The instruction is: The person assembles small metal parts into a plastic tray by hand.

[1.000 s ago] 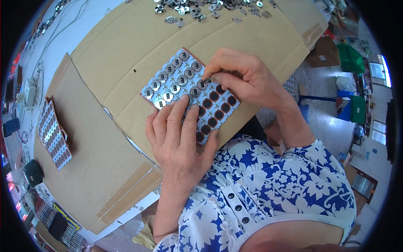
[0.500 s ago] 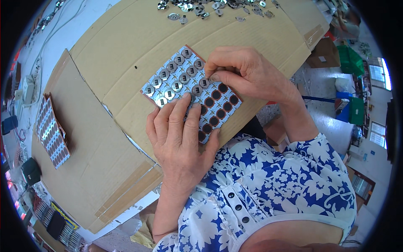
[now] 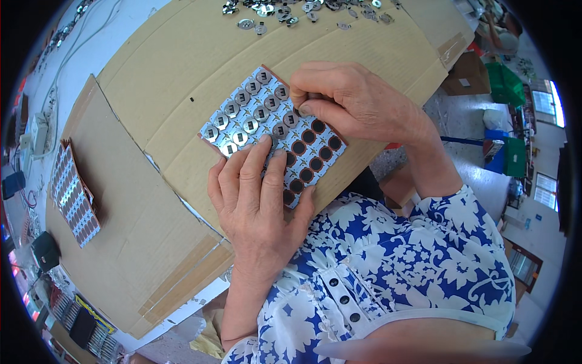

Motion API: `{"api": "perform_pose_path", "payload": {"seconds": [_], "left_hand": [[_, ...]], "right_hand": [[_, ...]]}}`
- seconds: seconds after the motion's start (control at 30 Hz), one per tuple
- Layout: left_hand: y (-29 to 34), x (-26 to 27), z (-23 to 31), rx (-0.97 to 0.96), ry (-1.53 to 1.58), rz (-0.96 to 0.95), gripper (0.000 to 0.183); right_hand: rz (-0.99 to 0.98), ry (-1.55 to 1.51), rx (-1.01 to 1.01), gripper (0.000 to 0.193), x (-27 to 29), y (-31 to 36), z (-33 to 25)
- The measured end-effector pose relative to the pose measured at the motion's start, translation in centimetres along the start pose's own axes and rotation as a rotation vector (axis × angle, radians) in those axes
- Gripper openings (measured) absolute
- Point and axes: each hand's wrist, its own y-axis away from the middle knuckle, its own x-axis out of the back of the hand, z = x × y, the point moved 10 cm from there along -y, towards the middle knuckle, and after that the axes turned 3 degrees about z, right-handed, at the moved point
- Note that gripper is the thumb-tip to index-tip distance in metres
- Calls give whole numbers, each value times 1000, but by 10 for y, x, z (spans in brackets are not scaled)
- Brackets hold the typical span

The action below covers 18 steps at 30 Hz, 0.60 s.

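Note:
A panel of small circuit boards [image 3: 240, 121] lies on the cardboard, white-blue with a copper-brown edge. Round silver metal clips [image 3: 260, 114] sit in its upper-left rows. Bare dark round pads [image 3: 316, 164] show in the rows nearest me. My left hand [image 3: 257, 188] lies over the lower-left part of the panel, fingers stretched out, with a fingertip against a clip. My right hand [image 3: 345, 100] is at the panel's upper-right side, thumb and forefinger pinched together close to the end of a clip row. Whatever is between those fingertips is hidden.
Loose metal clips [image 3: 285, 12] are heaped at the cardboard's far edge. A stack of similar panels [image 3: 74, 194] stands at the left. A small black piece [image 3: 192, 99] lies left of the panel. A brown carton [image 3: 467, 74] and green crates [image 3: 506, 85] stand beyond the right side.
The whole view has shifted slightly, so the panel and both hands appear a little further left. Both hands keep nearly the same pose on the panel.

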Motion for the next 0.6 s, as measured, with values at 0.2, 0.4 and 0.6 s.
{"api": "perform_pose_path", "payload": {"seconds": [0.2, 0.4, 0.6], "left_hand": [[-1, 1, 0, 4, 6, 4, 60], [0, 1, 0, 9, -5, 10, 61], [-1, 1, 1, 3, -6, 15, 60]], "right_hand": [[162, -87, 32, 13, -3, 9, -6], [232, -454, -372, 9, -8, 30, 29], [241, -400, -221, 11, -11, 28, 22]]}}
